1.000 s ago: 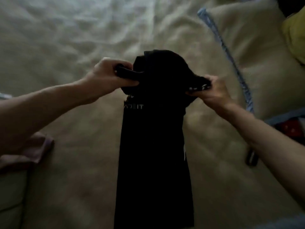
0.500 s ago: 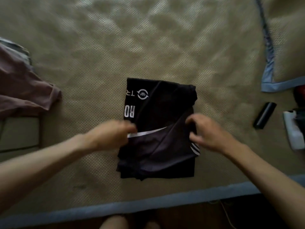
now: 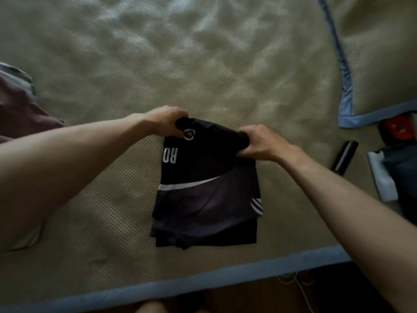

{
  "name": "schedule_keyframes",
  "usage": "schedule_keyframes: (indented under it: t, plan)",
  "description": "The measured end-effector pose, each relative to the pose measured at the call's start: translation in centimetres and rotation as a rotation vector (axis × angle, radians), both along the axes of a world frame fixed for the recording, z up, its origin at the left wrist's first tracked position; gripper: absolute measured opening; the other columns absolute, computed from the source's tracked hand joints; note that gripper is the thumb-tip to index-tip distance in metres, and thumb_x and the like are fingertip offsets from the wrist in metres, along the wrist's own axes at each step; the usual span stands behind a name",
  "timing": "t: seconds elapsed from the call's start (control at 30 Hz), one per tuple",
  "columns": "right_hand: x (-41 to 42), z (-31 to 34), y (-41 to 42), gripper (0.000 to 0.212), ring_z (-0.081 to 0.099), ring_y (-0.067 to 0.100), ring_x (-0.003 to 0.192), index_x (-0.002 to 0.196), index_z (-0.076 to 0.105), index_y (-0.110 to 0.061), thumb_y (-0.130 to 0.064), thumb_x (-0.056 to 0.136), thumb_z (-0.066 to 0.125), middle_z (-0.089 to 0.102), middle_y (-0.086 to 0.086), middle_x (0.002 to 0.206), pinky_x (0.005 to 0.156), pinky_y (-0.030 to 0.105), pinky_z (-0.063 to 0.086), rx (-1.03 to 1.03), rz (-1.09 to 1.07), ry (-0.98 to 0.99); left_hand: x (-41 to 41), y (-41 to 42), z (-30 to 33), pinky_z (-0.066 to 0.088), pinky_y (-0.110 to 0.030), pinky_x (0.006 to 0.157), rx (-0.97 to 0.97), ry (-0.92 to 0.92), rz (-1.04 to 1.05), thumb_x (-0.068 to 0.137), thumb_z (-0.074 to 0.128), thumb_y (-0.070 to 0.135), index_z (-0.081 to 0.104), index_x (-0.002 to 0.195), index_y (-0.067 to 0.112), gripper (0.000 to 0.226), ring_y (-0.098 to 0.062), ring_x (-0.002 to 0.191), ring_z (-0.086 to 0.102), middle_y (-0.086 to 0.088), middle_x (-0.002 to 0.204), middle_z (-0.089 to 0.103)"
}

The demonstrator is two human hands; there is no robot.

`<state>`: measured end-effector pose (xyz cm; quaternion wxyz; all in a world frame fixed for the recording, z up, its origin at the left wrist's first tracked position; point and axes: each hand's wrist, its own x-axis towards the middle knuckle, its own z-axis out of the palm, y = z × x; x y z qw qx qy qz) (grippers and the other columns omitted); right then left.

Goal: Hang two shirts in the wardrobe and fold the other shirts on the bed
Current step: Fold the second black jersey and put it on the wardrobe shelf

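A maroon garment (image 3: 20,105) lies left, a black cylinder (image 3: 344,157) right. Folded black shirt (image 3: 207,199) on the bed (image 3: 203,64) near its edge; left hand (image 3: 165,119) and right hand (image 3: 262,143) pinch its far corners, fingers curled.

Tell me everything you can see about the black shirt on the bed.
The black shirt is folded into a compact, roughly rectangular stack on the woven beige bed cover, near the blue-trimmed front edge. It looks like smooth, sporty fabric: black above, greyer below a curved white stripe, with white letters "RO", a round logo and white diagonal stripes at its right edge. Layers show at the near edge. The left hand and right hand grip its two far corners, fingers curled around the fabric.
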<state>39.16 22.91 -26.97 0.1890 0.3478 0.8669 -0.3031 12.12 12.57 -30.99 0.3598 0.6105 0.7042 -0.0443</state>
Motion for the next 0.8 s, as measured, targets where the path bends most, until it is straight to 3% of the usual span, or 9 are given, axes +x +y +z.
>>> schedule_keyframes:
  t: [0.13,0.23,0.37,0.43,0.5,0.6,0.67,0.7,0.8]
  plan:
    - [5.0,2.2,-3.6,0.021,0.051,0.012,0.066,0.082,0.048,-0.021,-0.02,0.084,0.069,0.052,-0.008,0.076,0.057,0.026,0.038,0.112,-0.077,0.245,1.6,-4.7,4.3,0.052,-0.031,0.06,0.206,-0.145,-0.121,0.085,0.072,0.021,0.06,0.089,0.019,0.012,-0.013,0.071,0.064,0.008,0.079,0.064]
    - [9.3,3.5,-8.0,0.017,0.05,0.021,0.075,0.084,0.044,-0.021,-0.015,0.077,0.058,0.048,-0.003,0.085,0.059,0.035,0.044,0.257,-0.001,0.353,3.9,-12.0,7.4,0.052,-0.034,0.062,0.347,-0.118,-0.31,0.079,0.073,0.021,0.056,0.085,0.028,0.019,-0.014,0.07,0.065,0.012,0.079,0.063]
    - [13.3,1.2,-16.5,0.033,0.057,0.021,0.073,0.091,0.059,-0.019,-0.007,0.066,0.077,0.057,-0.001,0.083,0.055,0.033,0.048,0.311,0.22,0.088,8.6,-20.6,4.7,0.049,-0.036,0.072,0.274,0.111,-0.485,0.071,0.076,0.023,0.06,0.094,0.031,0.029,-0.016,0.077,0.064,0.011,0.08,0.065]
    - [13.5,-0.4,-19.5,0.042,0.061,0.022,0.087,0.105,0.061,-0.019,-0.009,0.068,0.079,0.062,0.001,0.096,0.067,0.033,0.051,0.191,0.312,-0.17,10.3,-23.2,2.3,0.047,-0.037,0.071,0.147,0.174,-0.516,0.068,0.078,0.022,0.063,0.098,0.029,0.034,-0.018,0.076,0.061,0.01,0.078,0.064]
    - [12.8,-0.7,-20.8,0.041,0.06,0.027,0.105,0.116,0.061,-0.017,-0.016,0.076,0.071,0.061,0.005,0.112,0.086,0.039,0.048,0.116,0.261,-0.318,11.2,-24.3,1.2,0.044,-0.038,0.071,0.057,0.219,-0.473,0.063,0.076,0.031,0.067,0.099,0.028,0.038,-0.02,0.077,0.061,0.01,0.075,0.067]
    - [9.8,0.8,-22.5,0.027,0.061,0.026,0.098,0.1,0.065,-0.017,-0.027,0.075,0.061,0.063,0.004,0.099,0.087,0.039,0.05,0.315,0.017,-0.045,13.7,-23.3,2.2,0.039,-0.039,0.072,0.144,0.179,-0.317,0.066,0.056,0.047,0.059,0.082,0.027,0.026,-0.022,0.077,0.06,0.008,0.072,0.066]
    - [6.2,0.2,-23.5,0.039,0.056,0.025,0.119,0.119,0.063,-0.015,-0.025,0.085,0.047,0.063,0.007,0.123,0.105,0.04,0.046,0.344,-0.095,0.19,15.9,-21.8,2.1,0.043,-0.042,0.079,0.244,0.149,-0.193,0.071,0.049,0.047,0.062,0.091,0.023,0.034,-0.025,0.089,0.061,0.002,0.092,0.067]
    - [4.3,-0.9,-23.8,0.046,0.048,0.025,0.134,0.133,0.057,-0.013,-0.022,0.091,0.041,0.056,0.008,0.14,0.114,0.041,0.037,0.296,-0.125,0.249,16.8,-21.1,1.4,0.045,-0.045,0.089,0.254,0.168,-0.141,0.076,0.048,0.045,0.064,0.109,0.017,0.046,-0.028,0.103,0.061,-0.005,0.11,0.066]
    - [2.3,-6.4,-23.4,0.054,0.022,0.022,0.152,0.155,0.032,-0.018,-0.024,0.101,0.034,0.027,0.005,0.164,0.124,0.045,0.017,0.232,-0.155,0.177,18.1,-20.6,-2.6,0.025,-0.056,0.118,0.239,0.172,-0.021,0.094,0.037,0.037,0.035,0.154,0.008,0.067,-0.026,0.149,0.033,-0.011,0.161,0.034]
